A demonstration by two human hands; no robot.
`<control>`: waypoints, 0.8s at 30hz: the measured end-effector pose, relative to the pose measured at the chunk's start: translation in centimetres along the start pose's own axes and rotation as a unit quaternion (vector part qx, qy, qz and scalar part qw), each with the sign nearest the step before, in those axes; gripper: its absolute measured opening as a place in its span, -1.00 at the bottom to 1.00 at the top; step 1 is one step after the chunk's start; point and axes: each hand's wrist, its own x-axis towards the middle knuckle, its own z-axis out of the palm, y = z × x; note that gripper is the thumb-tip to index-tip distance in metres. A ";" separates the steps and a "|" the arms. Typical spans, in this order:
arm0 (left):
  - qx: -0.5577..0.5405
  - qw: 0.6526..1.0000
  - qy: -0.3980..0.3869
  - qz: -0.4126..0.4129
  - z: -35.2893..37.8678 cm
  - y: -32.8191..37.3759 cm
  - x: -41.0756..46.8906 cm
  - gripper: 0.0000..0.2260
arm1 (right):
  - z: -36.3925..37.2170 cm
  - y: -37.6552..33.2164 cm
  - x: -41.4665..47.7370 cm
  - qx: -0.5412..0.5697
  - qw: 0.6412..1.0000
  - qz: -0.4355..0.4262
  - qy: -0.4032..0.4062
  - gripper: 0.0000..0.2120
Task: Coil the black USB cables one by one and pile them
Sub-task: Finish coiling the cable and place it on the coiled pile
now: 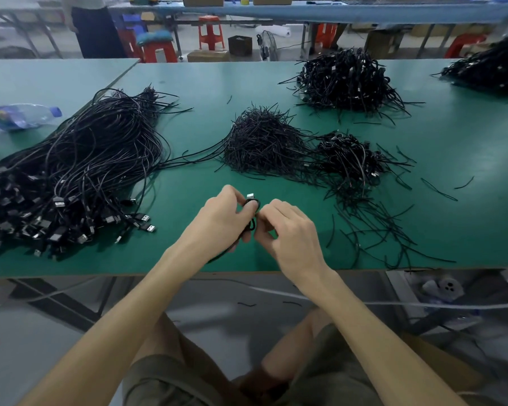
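Cable [253, 202] between left hand [217, 218] and right hand [288, 231], near table edge [100, 268].

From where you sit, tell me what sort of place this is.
Likely a cable-assembly workshop: a heap of loose black USB cables on a green worktable, a pile of coiled ones, red stools behind.

Left hand [223, 218] and right hand [288, 230] meet, fingers [279, 210] curled, pinching.

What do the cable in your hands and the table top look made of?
Cable: black, matte jacket, likely rubber or soft plastic, since it bends into a tight loop; its plug tip glints like metal. Table top: smooth green mat with faint sheen, probably rubber or vinyl.
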 end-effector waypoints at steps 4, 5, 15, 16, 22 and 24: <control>-0.016 1.000 0.008 0.002 0.3 0.2 0.7 -0.82 | 0.0 0.4 0.1 0.020 0.997 0.071 -0.004 -0.87; -0.020 1.000 0.018 0.011 0.5 0.1 0.7 -0.83 | -0.3 0.4 0.3 0.108 0.985 0.133 -0.029 -0.90; -0.068 0.994 -0.033 0.079 0.6 -2.4 0.5 -0.78 | -2.4 1.7 3.2 0.366 0.817 0.420 -0.152 -0.82; -0.050 0.996 -0.027 0.074 -0.1 -3.1 0.8 -0.79 | -3.0 2.5 4.4 0.338 0.829 0.418 -0.153 -0.81; 0.277 0.960 0.040 -0.003 -7.3 -9.6 2.4 -0.70 | -7.6 9.1 12.6 0.046 0.921 0.374 -0.099 -0.66; 0.342 0.939 -0.036 -0.026 -9.5 -11.7 2.3 -0.64 | -8.2 11.0 13.2 -0.134 0.916 0.347 -0.150 -0.44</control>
